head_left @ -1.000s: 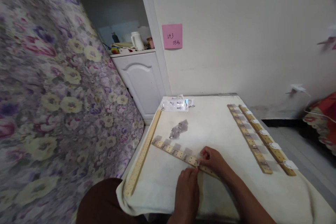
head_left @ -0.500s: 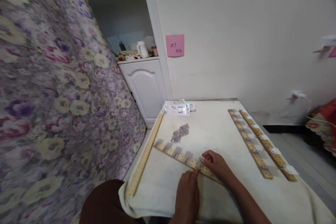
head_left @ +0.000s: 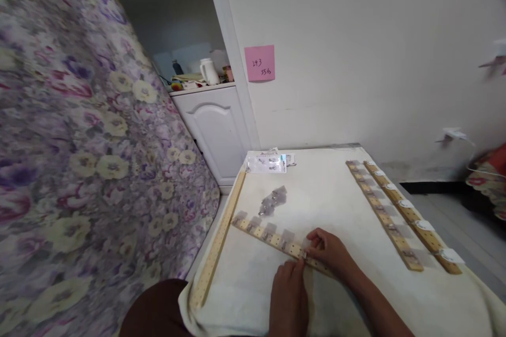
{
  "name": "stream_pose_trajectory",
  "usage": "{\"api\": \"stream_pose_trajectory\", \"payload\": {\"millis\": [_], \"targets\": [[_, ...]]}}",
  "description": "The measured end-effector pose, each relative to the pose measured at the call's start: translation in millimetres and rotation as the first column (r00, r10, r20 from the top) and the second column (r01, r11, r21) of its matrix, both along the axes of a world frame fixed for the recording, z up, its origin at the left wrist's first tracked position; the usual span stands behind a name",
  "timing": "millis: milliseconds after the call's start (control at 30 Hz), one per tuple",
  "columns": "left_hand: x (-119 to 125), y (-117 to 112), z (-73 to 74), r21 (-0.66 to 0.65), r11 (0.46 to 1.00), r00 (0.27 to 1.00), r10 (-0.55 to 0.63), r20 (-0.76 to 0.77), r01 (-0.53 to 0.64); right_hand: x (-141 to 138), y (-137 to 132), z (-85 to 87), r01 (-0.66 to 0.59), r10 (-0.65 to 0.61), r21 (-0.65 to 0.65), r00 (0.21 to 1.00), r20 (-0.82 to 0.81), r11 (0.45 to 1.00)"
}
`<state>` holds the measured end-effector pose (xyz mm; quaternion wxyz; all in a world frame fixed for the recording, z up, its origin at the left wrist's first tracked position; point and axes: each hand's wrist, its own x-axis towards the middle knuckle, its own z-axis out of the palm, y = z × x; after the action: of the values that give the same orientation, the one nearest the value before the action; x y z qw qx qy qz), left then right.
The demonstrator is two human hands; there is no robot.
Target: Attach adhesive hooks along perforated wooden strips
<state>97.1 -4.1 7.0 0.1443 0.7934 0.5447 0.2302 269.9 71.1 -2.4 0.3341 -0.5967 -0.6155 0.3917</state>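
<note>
A narrow wooden strip [head_left: 259,233] with rows of holes lies slantwise on the cloth-covered table. Several clear plastic hooks [head_left: 288,238] with small metal fittings are set along it. At its right part, my right hand [head_left: 330,253] pinches another clear hook [head_left: 305,245] from above. My left hand [head_left: 289,295] is closed at the strip's near edge, its fingertips against the strip by that hook's metal end. Just beyond the strip, a small pile of loose clear hooks [head_left: 272,201] lies on the cloth.
A bare perforated strip [head_left: 215,250] runs along the table's left edge. Two more strips lie at the right, one with clear hooks [head_left: 379,209], one with white hooks [head_left: 405,204]. Packaging [head_left: 265,162] sits at the back left. A floral curtain [head_left: 90,168] hangs left.
The view has shifted slightly. Both hands stay at the same hook on the strip, with the fingers slightly repositioned around it. The other strips and the loose pile lie as before.
</note>
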Motion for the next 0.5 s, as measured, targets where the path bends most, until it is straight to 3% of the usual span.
{"api": "stream_pose_trajectory", "payload": {"millis": [267,500], "targets": [[1,4,-8.1,-0.037,0.999,1.000,0.025,-0.019,-0.026,-2,-1,0.1,0.001,-0.001,0.024,1.000,-0.007,1.000],[-6,-1,-15.6,0.024,1.000,0.993,-0.004,0.119,0.001,7,-17,7.1,0.077,-0.069,0.141,0.996,-0.061,0.987]]}}
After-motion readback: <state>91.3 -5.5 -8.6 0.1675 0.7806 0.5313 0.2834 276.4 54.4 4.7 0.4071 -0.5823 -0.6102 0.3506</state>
